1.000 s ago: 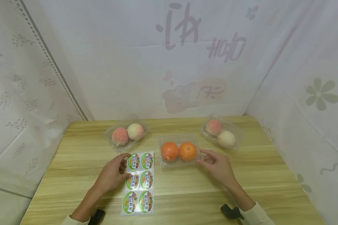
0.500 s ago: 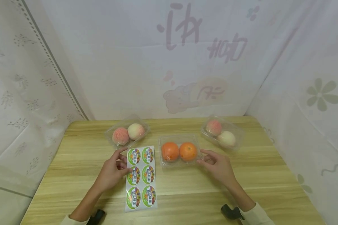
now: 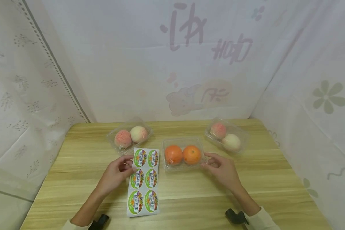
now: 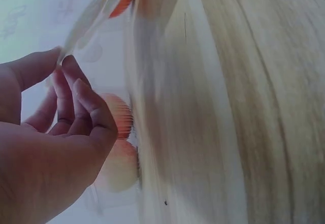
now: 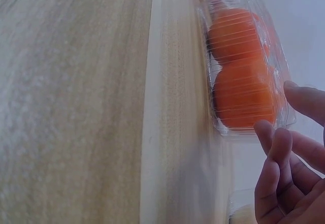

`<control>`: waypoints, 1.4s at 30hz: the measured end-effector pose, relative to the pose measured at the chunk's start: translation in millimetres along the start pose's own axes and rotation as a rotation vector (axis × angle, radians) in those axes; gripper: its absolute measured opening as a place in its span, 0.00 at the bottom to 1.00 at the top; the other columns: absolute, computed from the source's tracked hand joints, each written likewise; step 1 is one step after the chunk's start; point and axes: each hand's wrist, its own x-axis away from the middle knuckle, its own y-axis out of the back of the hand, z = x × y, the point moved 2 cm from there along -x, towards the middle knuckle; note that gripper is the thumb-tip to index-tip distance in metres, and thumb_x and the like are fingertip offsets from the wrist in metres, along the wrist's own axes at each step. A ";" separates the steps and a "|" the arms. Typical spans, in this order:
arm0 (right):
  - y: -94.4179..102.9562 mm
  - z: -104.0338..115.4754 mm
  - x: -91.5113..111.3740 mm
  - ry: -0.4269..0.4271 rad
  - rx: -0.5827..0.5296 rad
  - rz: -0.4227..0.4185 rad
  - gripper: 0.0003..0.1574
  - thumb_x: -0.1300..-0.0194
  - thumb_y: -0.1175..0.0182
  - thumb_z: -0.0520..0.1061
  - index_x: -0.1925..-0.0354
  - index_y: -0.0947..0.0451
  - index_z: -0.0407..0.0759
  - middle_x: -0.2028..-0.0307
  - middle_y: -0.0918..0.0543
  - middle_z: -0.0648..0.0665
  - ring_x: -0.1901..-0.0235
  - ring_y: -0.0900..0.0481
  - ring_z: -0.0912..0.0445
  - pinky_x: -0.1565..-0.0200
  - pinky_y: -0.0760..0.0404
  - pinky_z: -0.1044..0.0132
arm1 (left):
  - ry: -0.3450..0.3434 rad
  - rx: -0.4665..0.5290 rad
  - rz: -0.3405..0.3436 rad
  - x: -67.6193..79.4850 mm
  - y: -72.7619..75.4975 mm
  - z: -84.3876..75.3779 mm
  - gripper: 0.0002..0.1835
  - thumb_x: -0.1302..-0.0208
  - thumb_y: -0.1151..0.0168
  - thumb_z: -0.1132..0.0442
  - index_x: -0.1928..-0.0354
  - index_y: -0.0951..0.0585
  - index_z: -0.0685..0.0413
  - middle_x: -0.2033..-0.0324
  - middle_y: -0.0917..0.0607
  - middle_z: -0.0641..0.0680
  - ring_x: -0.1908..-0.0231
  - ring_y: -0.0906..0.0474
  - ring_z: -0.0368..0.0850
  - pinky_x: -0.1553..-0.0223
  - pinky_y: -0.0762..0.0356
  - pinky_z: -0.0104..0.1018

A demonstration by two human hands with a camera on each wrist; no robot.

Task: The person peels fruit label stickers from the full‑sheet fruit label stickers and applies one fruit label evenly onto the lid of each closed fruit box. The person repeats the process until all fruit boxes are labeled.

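My left hand [image 3: 115, 175] pinches the left edge of a white sticker sheet [image 3: 144, 209] between thumb and fingertips. Round green fruit labels with printed characters fill the sheet in two columns. In the left wrist view the sheet [image 4: 86, 23] appears edge-on, raised over the wood. To its right lies a closed clear plastic fruit box [image 3: 184, 168] holding two oranges [image 3: 192, 155]. My right hand [image 3: 222, 170] grips that box's right end, thumb on one side and fingers on the other, as the right wrist view shows at the box corner [image 5: 283, 125].
Behind the sheet, a clear box [image 3: 145, 123] with two peaches [image 3: 122, 139] sits at the back left. Another clear box [image 3: 242, 132] with two peaches [image 3: 231, 142] is at the back right. Patterned cloth [image 3: 126, 64] hangs round the wooden table [image 3: 189, 204].
My left hand has lifted the sticker sheet off the tabletop and shifted it slightly right and away from me. My right hand and the orange box have stayed in place.
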 end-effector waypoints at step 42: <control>15.0 12.1 -14.3 -0.006 0.178 -0.081 0.22 0.35 0.19 0.48 0.46 0.10 0.39 0.67 0.09 0.50 0.74 0.16 0.58 0.72 0.19 0.66 | -0.070 0.425 0.290 0.3 -30.6 -51.0 0.32 0.26 0.42 0.75 0.23 0.38 0.74 0.43 0.17 0.64 0.52 0.10 0.47 0.54 0.10 0.44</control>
